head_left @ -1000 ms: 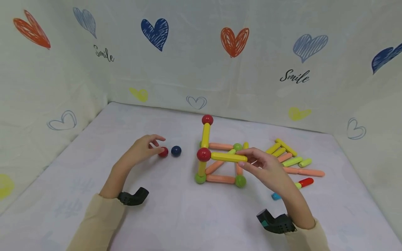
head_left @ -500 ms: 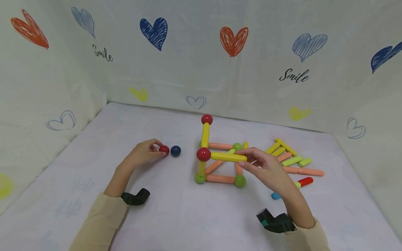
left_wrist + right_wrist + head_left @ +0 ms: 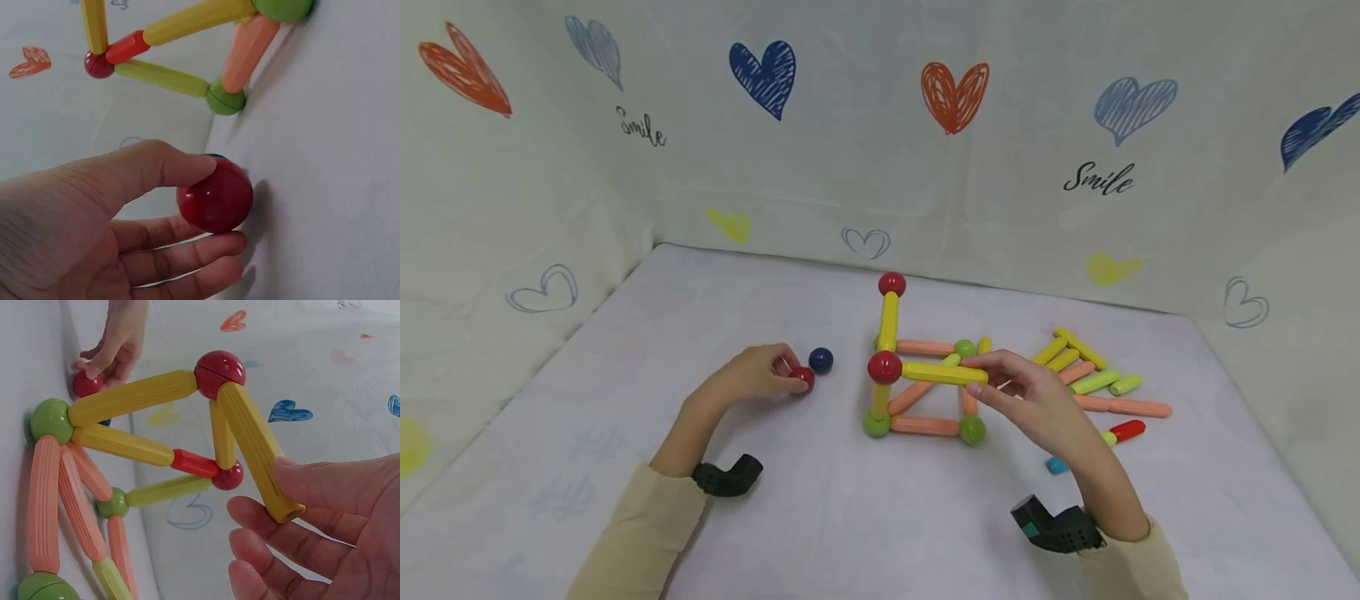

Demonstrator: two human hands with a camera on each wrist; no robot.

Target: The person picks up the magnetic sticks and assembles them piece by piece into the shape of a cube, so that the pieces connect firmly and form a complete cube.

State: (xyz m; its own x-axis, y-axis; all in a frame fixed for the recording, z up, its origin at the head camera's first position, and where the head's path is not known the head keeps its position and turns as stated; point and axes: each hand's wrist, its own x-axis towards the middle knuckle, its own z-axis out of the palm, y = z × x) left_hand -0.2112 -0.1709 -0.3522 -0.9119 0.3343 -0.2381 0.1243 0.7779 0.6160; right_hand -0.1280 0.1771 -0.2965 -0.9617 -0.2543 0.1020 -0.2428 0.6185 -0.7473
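Left of frame centre, your left hand [image 3: 758, 373] pinches a red ball [image 3: 803, 381] | dark-blue ball [image 3: 821, 360] just beside it | your right hand [image 3: 1036, 393] pinches a yellow rod [image 3: 942, 373]

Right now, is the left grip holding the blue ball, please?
No, the left grip pinches a red ball, with the blue ball beside it.

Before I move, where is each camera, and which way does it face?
Head: on the head, facing forward and down at left hand, right hand, tan sleeves.
Left wrist: on the left wrist, facing the left hand and its pinched glossy red ball.
Right wrist: on the right wrist, facing the right hand, its ridged yellow stick and, beyond, the left hand.
Both wrist views share the red ball.
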